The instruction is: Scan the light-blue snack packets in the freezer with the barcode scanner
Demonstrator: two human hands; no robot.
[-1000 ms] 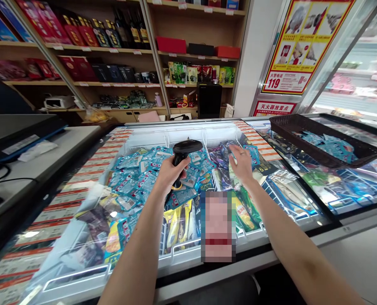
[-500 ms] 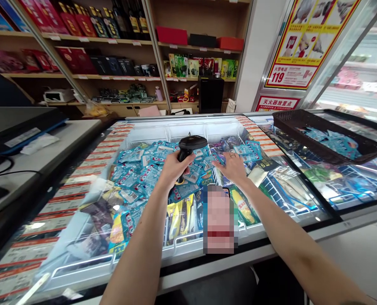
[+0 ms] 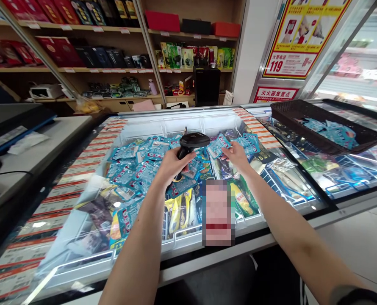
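Observation:
My left hand (image 3: 172, 164) is wrapped round the handle of a black barcode scanner (image 3: 192, 140), held over an open chest freezer (image 3: 188, 241). My right hand (image 3: 237, 156) is closed on a blue ice-cream packet (image 3: 217, 146), lifted just in front of the scanner's head. Under both hands lies a heap of the same blue packets (image 3: 137, 169) in the freezer's wire baskets. Yellow and green packets (image 3: 242, 201) lie nearer me.
A dark wicker tray (image 3: 290, 111) holding blue packets sits on the freezer's glass lid to the right. A grey counter (image 3: 39, 156) with a black device and cable is on the left. Wooden shelves (image 3: 112, 72) with boxed goods stand behind. A pixelated patch covers the freezer's front middle.
My right hand dropped from open above the freezer, reached into the packets, and now holds one blue packet raised by the scanner. The left hand kept the scanner nearly still.

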